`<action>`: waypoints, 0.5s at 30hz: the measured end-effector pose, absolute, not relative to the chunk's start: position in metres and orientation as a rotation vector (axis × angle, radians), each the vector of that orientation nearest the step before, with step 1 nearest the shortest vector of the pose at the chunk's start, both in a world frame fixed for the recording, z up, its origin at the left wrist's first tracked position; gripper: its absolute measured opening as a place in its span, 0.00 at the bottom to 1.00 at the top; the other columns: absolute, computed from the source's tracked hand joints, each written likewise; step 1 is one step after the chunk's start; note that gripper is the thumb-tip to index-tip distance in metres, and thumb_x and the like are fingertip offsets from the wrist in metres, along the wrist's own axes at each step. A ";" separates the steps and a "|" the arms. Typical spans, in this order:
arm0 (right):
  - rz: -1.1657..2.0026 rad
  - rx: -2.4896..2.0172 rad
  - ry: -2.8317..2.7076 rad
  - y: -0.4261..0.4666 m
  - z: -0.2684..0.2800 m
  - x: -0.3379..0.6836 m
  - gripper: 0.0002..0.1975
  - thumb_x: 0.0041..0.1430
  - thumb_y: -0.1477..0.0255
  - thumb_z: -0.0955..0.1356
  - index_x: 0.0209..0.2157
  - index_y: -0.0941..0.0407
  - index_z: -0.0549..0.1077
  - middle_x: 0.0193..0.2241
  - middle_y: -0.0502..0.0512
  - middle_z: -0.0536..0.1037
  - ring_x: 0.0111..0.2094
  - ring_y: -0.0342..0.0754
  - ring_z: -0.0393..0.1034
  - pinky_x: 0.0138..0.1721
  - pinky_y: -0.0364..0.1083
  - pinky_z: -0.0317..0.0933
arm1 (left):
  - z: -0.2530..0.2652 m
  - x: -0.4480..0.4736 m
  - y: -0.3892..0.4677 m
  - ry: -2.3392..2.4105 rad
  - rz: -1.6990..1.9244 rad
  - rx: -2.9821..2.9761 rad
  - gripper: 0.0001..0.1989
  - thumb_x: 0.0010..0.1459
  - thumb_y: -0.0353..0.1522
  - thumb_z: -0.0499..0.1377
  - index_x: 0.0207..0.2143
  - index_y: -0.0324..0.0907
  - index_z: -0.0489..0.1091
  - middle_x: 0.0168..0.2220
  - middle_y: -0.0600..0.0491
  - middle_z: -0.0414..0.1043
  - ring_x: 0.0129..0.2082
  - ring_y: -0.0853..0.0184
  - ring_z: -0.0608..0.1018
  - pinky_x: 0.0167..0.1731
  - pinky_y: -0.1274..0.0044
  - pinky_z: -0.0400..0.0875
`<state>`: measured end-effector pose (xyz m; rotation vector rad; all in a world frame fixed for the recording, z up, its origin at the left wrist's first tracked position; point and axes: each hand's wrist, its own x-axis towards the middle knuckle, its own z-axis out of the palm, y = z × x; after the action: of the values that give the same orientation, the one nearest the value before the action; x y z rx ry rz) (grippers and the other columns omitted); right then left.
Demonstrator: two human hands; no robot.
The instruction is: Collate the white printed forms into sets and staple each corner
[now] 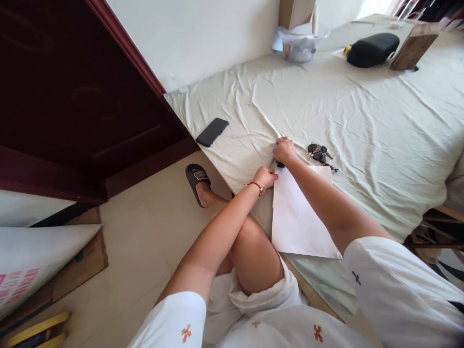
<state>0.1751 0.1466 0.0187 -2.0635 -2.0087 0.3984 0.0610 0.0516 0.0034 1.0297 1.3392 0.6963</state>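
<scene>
White paper sheets (pixel 302 217) lie on the cloth-covered surface, their lower edges slightly out of line. My left hand (pixel 266 178), with a red string bracelet at the wrist, pinches the sheets' upper left edge. At the top left corner of the paper, my right hand (pixel 285 151) is closed over a black stapler-like tool (pixel 280 164). Most of that tool is hidden beneath the fist, so its exact kind is unclear. Just right of this hand, a bunch of keys (pixel 319 152) rests on the cloth.
A black phone (pixel 212 132) lies near the left edge of the cloth (pixel 384 159). Toward the back are a clear plastic tub (pixel 300 46), a black rounded case (pixel 373 50) and an upright wooden piece (pixel 413 48). A dark red door (pixel 72 87) stands at left.
</scene>
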 end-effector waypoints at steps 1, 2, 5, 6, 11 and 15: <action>0.409 -2.058 -2.020 0.150 0.019 0.176 0.22 0.61 0.78 0.61 0.53 0.64 0.77 0.59 0.72 0.71 0.58 0.64 0.66 0.61 0.57 0.59 | 0.004 0.060 0.051 1.345 0.694 1.045 0.17 0.45 0.24 0.67 0.14 0.41 0.62 0.13 0.61 0.54 0.16 0.76 0.57 0.21 0.78 0.48; 0.420 -2.055 -2.025 0.154 0.020 0.177 0.21 0.60 0.78 0.61 0.52 0.64 0.77 0.58 0.72 0.72 0.57 0.64 0.67 0.60 0.56 0.60 | 0.004 0.060 0.050 1.350 0.693 1.062 0.17 0.45 0.24 0.67 0.13 0.41 0.62 0.13 0.61 0.53 0.16 0.76 0.57 0.21 0.78 0.47; 0.444 -2.055 -2.015 0.170 0.025 0.179 0.21 0.61 0.77 0.63 0.53 0.65 0.77 0.56 0.73 0.74 0.55 0.65 0.69 0.58 0.56 0.62 | 0.005 0.058 0.048 1.350 0.685 1.107 0.17 0.44 0.25 0.67 0.13 0.40 0.61 0.13 0.62 0.50 0.17 0.76 0.56 0.22 0.78 0.46; 0.442 -2.060 -2.006 0.175 0.028 0.181 0.21 0.62 0.76 0.62 0.54 0.65 0.76 0.56 0.74 0.75 0.56 0.65 0.69 0.58 0.57 0.62 | 0.005 0.057 0.048 1.346 0.681 1.117 0.17 0.45 0.26 0.67 0.14 0.40 0.61 0.13 0.62 0.50 0.17 0.76 0.56 0.22 0.78 0.47; 0.491 -1.998 -1.748 0.184 0.045 0.203 0.25 0.71 0.60 0.59 0.54 0.62 0.75 0.54 0.71 0.77 0.56 0.63 0.70 0.59 0.58 0.62 | 0.006 0.054 0.046 1.193 0.719 1.092 0.17 0.46 0.34 0.70 0.20 0.40 0.64 0.18 0.62 0.56 0.20 0.77 0.58 0.23 0.80 0.52; 0.252 -1.660 -1.457 0.127 0.057 0.248 0.24 0.72 0.56 0.57 0.51 0.56 0.74 0.51 0.64 0.76 0.55 0.55 0.71 0.58 0.55 0.64 | 0.010 0.050 0.044 0.900 0.777 1.030 0.23 0.40 0.43 0.75 0.25 0.39 0.67 0.21 0.62 0.62 0.21 0.78 0.59 0.23 0.81 0.53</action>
<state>0.2478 0.1273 0.0568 -1.6605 -1.4566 0.2518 0.0498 0.0435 0.0099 1.0296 0.9001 0.7775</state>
